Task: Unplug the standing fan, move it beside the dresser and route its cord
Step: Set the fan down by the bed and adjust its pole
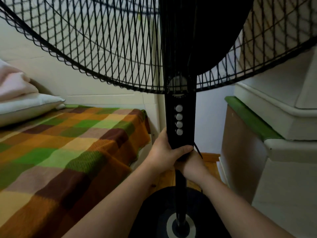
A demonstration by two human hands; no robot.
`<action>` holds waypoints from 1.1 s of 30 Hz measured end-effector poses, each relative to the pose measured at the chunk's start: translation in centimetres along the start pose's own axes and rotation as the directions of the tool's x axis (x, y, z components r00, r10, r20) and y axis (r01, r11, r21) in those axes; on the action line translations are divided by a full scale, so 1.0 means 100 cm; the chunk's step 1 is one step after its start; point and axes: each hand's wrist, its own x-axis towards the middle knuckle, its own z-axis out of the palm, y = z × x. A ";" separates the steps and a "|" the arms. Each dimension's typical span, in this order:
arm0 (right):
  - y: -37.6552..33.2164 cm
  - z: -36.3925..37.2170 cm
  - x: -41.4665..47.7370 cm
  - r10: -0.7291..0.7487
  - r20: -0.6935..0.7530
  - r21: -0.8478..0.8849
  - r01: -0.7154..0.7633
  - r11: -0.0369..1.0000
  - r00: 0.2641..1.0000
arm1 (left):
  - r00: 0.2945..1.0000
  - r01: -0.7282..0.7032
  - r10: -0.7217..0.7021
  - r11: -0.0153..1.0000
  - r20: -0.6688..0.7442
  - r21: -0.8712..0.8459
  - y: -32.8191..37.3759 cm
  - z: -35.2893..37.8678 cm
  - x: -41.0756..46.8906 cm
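While my left hand [163, 152] curls its fingers round the bottom of the control column of the standing fan [187, 117], my right hand [193, 166] grips the pole just beneath, touching the left. Its round base [178, 219] lies near my feet, between the checked bedspread [68, 143] and a white cabinet [283, 169].

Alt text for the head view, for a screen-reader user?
Both hands grip a black standing fan: the left hand wraps the bottom of its control column, the right hand holds the pole just below. The wire grille fills the top of the view, with a checked blanket and pillow at left and a white cabinet at right.
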 end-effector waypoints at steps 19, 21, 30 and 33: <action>-0.059 -0.007 -0.004 0.039 -0.231 0.210 0.011 0.978 0.972 | 0.972 0.061 -0.082 0.993 -0.220 -0.099 0.074 -0.007 0.041; -0.053 -0.004 0.001 0.054 -0.235 0.285 0.016 0.958 0.970 | 0.966 0.050 -0.080 0.990 -0.245 -0.128 0.073 -0.005 0.041; -0.054 -0.008 0.024 0.048 -0.203 0.143 -0.019 0.990 0.978 | 0.964 0.027 -0.071 0.985 -0.256 -0.171 0.069 -0.005 0.057; -0.054 -0.010 0.032 -0.033 -0.212 0.032 0.040 0.999 0.977 | 0.962 0.040 -0.087 0.983 -0.260 -0.181 0.066 -0.005 0.067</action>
